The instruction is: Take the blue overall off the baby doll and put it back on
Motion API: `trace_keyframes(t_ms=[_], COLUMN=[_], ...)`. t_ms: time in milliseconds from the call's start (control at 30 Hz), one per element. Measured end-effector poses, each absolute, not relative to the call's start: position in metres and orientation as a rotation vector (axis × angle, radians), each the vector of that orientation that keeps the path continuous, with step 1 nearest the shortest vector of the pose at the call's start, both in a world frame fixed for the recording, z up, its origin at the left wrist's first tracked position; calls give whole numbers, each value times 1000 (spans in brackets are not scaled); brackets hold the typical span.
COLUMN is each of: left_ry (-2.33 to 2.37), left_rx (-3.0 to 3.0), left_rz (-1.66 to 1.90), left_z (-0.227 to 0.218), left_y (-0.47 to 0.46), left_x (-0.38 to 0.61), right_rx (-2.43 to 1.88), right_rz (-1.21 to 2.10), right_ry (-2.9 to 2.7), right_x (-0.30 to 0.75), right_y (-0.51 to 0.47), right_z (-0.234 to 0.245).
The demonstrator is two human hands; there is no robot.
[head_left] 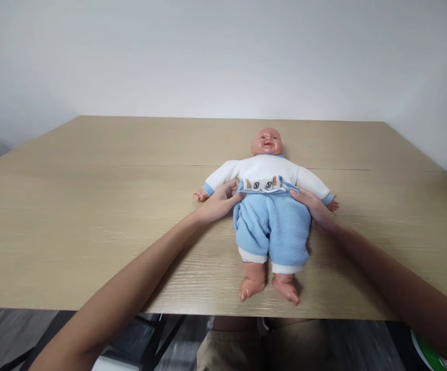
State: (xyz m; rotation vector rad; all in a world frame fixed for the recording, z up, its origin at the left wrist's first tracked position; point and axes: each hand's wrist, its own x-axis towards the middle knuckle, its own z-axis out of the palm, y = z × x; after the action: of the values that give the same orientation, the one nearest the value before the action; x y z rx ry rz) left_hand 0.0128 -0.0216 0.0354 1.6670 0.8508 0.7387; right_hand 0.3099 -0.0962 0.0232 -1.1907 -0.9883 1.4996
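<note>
A baby doll lies on its back on the wooden table, head toward the wall and bare feet toward me. It wears a white top with blue cuffs and a printed animal face, partly covered at the waist. Light blue fuzzy pants with white hems cover its legs. At the left end of the waistband, my left hand pinches the fabric between thumb and fingers. My right hand grips the opposite end, thumb on top and its other fingers mostly hidden beneath.
The light wood table has a seam running across it and meets a pale wall at the back. Below the near edge are my legs in tan shorts, dark chair parts and a green and white object at lower right.
</note>
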Motion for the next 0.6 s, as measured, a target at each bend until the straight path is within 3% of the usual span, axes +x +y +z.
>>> trace_keyframes(t_ms=[167, 467, 600], left_ry=[775, 894, 868], left_rx=[1506, 1709, 1649], left_rz=[717, 934, 964], left_z=[32, 55, 52], left_y=[-22, -25, -13], left_x=[14, 17, 21], right_rx=[-1181, -1293, -1306], right_rz=[1509, 700, 627], right_ry=[-1067, -1582, -1532], right_x=[315, 308, 297], right_y=[-90, -90, -73], right_z=[26, 50, 55])
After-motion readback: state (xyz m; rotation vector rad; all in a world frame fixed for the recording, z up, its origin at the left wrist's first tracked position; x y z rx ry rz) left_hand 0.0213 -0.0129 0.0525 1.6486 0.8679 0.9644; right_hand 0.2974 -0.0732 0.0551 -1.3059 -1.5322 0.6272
